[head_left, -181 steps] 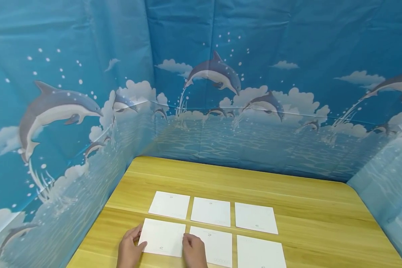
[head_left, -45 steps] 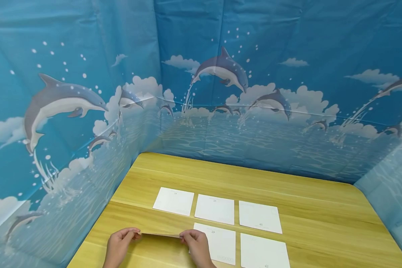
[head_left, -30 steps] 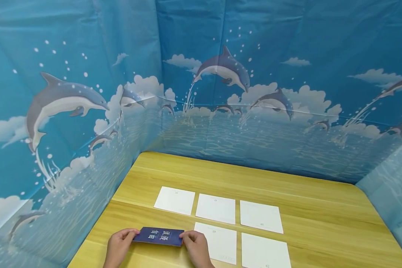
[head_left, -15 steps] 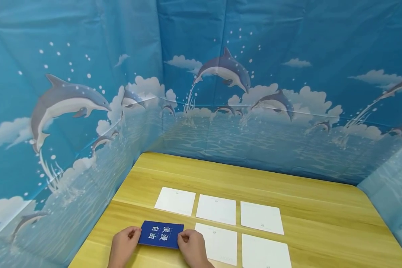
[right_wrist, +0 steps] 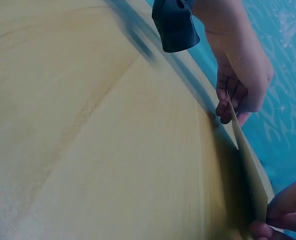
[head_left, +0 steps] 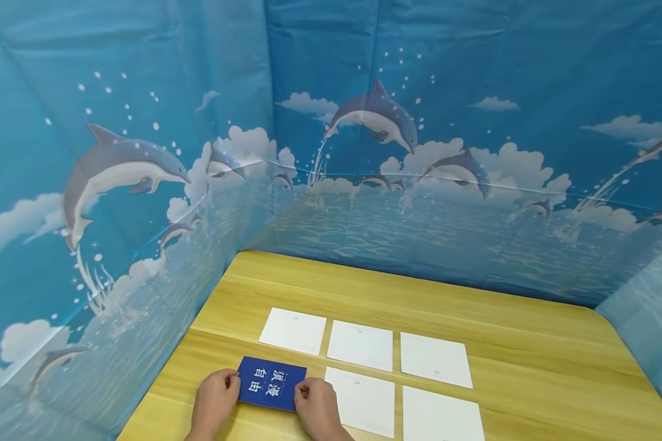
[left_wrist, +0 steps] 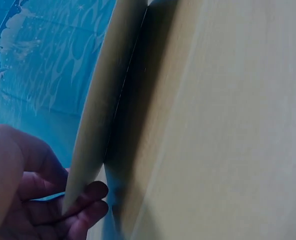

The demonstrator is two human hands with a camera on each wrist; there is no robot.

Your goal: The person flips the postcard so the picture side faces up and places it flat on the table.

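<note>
A blue postcard with large white characters faces up between my two hands in the head view. My left hand pinches its left edge between thumb and fingers. At the right edge, my right hand pinches it the same way. The left wrist view shows the card tilted, a dark shadow under it, its edge between the thumb and fingers of the left hand. Both the right hand and the card's thin side appear in the right wrist view.
White postcards lie on the wooden table: three in a back row, including the middle one, and two in front, including one at the right. The nearer one lies beside my right hand. A dolphin-print curtain encloses the table.
The front-left postcard, white side up on the table earlier, was lifted by both hands and turned over. Its blue side now shows, tipped flatter toward the table. The other cards stay put.
</note>
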